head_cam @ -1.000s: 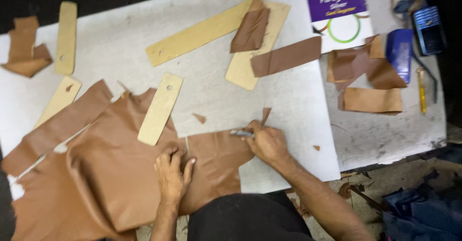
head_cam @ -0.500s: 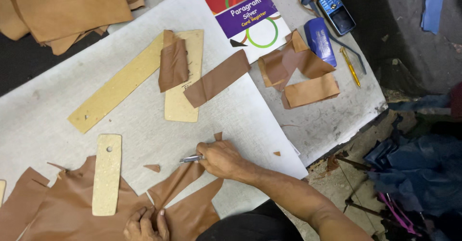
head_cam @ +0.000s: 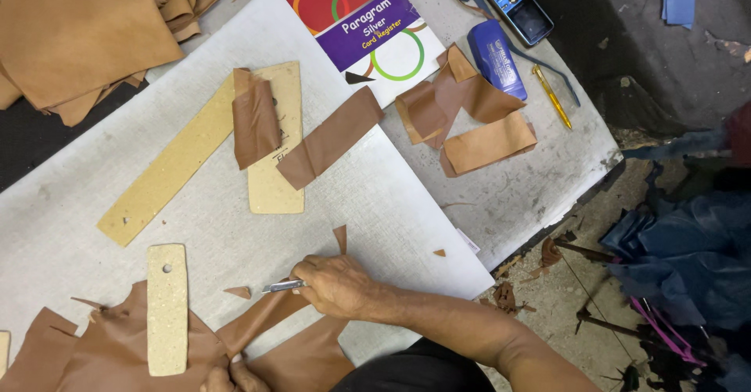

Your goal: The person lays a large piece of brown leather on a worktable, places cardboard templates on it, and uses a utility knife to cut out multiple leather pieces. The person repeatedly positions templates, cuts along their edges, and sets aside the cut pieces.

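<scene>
My right hand (head_cam: 336, 286) grips a small metal knife (head_cam: 282, 286), its blade pointing left onto a brown leather sheet (head_cam: 117, 345) at the near edge of the white cutting board (head_cam: 235, 228). A thin leather strip (head_cam: 340, 238) sticks up just behind that hand. My left hand (head_cam: 231, 378) is only partly in view at the bottom edge, its fingers pressing the leather down. A pale cardboard template (head_cam: 167, 310) with a hole lies on the leather, left of the knife.
Two more cardboard templates (head_cam: 176, 165) (head_cam: 275, 173) and cut leather pieces (head_cam: 332, 135) lie farther back. A stack of tan leather (head_cam: 78, 32) sits far left. A colourful booklet (head_cam: 360, 24), blue case (head_cam: 497, 57), phone (head_cam: 520, 7) and yellow pen (head_cam: 551, 96) lie at the right. Table edge drops right.
The view has swung right and down, so the work slid to the lower left. My right hand keeps the knife on the leather; my left hand has slipped mostly out of view.
</scene>
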